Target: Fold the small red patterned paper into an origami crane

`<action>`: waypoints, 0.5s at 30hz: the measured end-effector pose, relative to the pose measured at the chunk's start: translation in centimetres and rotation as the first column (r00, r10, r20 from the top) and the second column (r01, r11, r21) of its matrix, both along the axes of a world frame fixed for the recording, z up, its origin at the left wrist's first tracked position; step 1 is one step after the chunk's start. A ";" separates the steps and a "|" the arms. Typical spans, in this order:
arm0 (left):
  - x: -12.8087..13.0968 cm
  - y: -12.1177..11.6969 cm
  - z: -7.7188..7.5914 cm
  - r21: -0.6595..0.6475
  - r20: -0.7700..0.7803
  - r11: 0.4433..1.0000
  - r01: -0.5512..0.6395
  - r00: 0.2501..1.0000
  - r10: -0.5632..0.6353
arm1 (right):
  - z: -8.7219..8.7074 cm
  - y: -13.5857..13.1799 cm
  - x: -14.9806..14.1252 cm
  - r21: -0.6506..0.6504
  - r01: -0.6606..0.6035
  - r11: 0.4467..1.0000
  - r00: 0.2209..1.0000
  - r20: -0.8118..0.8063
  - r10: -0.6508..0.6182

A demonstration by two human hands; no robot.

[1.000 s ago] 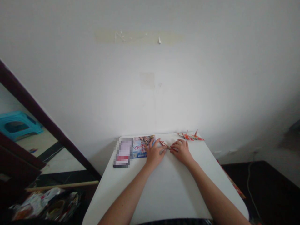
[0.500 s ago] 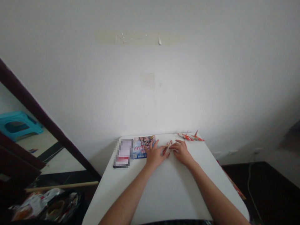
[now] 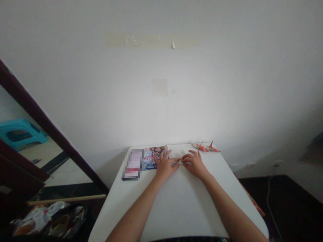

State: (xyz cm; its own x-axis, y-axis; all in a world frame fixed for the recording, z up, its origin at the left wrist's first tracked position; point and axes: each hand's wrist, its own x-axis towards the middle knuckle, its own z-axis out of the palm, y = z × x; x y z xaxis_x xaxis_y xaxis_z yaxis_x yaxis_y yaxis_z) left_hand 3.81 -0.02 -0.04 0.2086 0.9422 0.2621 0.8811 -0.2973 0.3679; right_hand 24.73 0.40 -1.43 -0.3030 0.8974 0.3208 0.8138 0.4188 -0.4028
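My left hand (image 3: 164,166) and my right hand (image 3: 193,163) rest close together at the far middle of the white table (image 3: 176,201). Between their fingertips lies a small folded paper piece (image 3: 177,163), mostly hidden by the fingers. Both hands pinch or press it against the tabletop. Just left of my left hand lies a colourful printed sheet (image 3: 154,157), which the left fingers partly overlap.
A dark phone (image 3: 132,164) lies at the table's far left corner. Finished red and white folded paper cranes (image 3: 206,147) sit at the far right corner by the wall. Left of the table are a dark frame, a blue stool (image 3: 20,133) and packets on the floor.
The red paper flap that stood up between my hands now lies flat and hidden under the fingertips. Both hands have drawn slightly closer together.
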 end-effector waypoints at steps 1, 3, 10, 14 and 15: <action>-0.1 0.1 0.0 -0.002 0.002 1.000 0.001 1.000 -0.001 | 0.0 0.0 0.0 -0.001 0.002 1.000 1.000 -0.001 -0.002; -0.1 0.2 0.0 -0.006 0.003 1.000 0.000 1.000 0.000 | 0.1 0.0 -0.1 0.005 0.007 1.000 1.000 -0.004 -0.007; -0.2 0.3 -0.1 0.004 -0.016 1.000 0.008 1.000 -0.008 | 0.0 0.1 -0.4 0.038 0.002 0.999 1.000 -0.003 -0.002; -0.3 0.4 0.2 -0.014 -0.034 1.000 0.017 0.999 -0.018 | 0.2 -0.1 -0.5 0.038 -0.002 0.999 1.000 -0.009 0.002; -0.3 0.4 0.3 -0.023 -0.035 1.000 0.016 0.999 -0.017 | 0.3 -0.1 -0.6 0.035 0.000 0.999 1.000 -0.013 0.000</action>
State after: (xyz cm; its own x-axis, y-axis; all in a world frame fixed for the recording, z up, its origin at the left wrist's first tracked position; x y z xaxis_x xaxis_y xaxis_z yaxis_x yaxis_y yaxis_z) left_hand 3.49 0.39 0.22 0.2331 0.9441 0.2330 0.8886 -0.3042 0.3433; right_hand 24.17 0.32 -1.14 -0.2983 0.8857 0.3556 0.8086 0.4325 -0.3989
